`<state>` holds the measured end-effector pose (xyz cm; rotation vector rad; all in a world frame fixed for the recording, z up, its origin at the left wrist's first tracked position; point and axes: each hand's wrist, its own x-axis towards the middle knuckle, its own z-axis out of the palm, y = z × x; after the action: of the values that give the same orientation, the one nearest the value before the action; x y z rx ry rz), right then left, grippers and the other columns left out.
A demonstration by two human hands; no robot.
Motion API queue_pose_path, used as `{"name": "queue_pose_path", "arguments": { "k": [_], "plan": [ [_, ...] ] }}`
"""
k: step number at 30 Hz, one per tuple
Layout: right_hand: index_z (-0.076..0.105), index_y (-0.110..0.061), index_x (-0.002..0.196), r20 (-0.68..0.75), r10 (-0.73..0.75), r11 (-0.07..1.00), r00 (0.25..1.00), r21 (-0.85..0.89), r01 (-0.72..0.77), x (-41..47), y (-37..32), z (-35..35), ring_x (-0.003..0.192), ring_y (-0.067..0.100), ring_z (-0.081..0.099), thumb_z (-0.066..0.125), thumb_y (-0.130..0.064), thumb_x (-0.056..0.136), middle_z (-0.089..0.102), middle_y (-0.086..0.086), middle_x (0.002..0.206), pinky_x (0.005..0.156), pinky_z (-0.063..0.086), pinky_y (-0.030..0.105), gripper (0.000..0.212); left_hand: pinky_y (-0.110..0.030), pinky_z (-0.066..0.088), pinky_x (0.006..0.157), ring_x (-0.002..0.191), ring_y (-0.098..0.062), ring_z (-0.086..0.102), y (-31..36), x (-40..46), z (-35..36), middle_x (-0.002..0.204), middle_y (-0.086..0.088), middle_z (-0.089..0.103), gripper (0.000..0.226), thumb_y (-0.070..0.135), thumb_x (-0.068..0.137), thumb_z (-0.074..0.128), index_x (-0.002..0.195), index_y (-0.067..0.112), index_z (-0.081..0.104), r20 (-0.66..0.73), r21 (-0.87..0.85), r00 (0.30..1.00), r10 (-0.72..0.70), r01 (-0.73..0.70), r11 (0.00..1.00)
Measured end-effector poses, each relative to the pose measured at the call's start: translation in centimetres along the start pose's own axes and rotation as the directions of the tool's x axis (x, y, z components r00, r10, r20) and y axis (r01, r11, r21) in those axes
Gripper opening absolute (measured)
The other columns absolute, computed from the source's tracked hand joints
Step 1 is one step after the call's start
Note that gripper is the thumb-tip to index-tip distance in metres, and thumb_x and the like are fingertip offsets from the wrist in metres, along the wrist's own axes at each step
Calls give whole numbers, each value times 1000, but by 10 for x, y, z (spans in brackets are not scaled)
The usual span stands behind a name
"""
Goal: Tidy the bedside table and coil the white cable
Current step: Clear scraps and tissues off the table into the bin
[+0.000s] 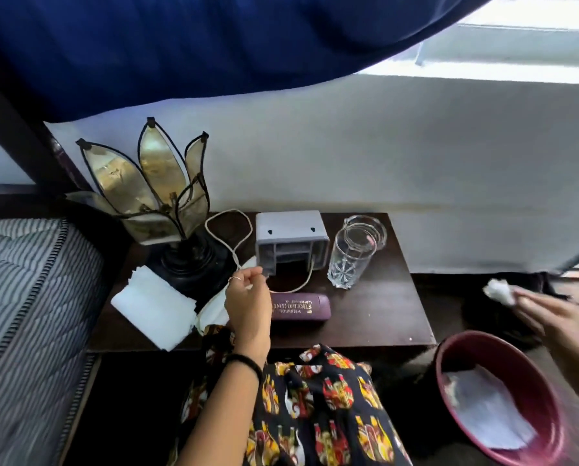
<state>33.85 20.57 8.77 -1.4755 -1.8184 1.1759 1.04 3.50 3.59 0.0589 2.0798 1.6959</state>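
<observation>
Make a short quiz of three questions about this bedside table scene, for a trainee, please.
1. True or false: the left hand pinches the white cable.
2. What does the right hand hold? A) crumpled white tissue B) the drinking glass C) the spectacle case
3. Fill in: the red bin stands on the floor to the ____ of the table.

Key: 1 true; 2 A; 3 right.
</observation>
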Motion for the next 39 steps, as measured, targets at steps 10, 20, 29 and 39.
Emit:
{"name": "queue_pose_path", "arguments": {
  "k": [10,20,29,39],
  "plan": [
    [51,10,126,-109,429,903,897,61,-425,-31,179,-10,50,-17,58,50,6,89,69,18,112,51,45,-1,37,-22,41,54,64,-12,57,10,-15,-10,75,1,61,15,10,87,51,79,18,60,-2,-101,990,-141,140,985],
    [45,-18,138,-160,159,987,974,33,-156,3,74,6,101,27,63,57,-9,89,49,17,139,78,53,15,52,-21,42,56,67,-10,56,4,-12,-20,78,3,59,15,12,92,48,82,18,59,-20,-127,989,-149,145,981],
    [65,-11,117,328,-509,767,796,-247,592,40,-131,139,118,20,57,67,-7,82,56,10,132,99,39,19,35,-25,44,61,69,-14,59,-3,19,-25,78,1,61,12,11,91,49,92,13,61,22,-91,997,-80,81,993],
    [18,-20,150,772,-169,216,612,-577,788,119,-163,262,145,24,21,79,-41,67,25,7,156,115,22,39,104,-24,44,61,71,-12,62,-2,42,-31,82,2,66,14,11,87,51,87,21,62,1,-84,1000,21,-21,996]
  ]
}}
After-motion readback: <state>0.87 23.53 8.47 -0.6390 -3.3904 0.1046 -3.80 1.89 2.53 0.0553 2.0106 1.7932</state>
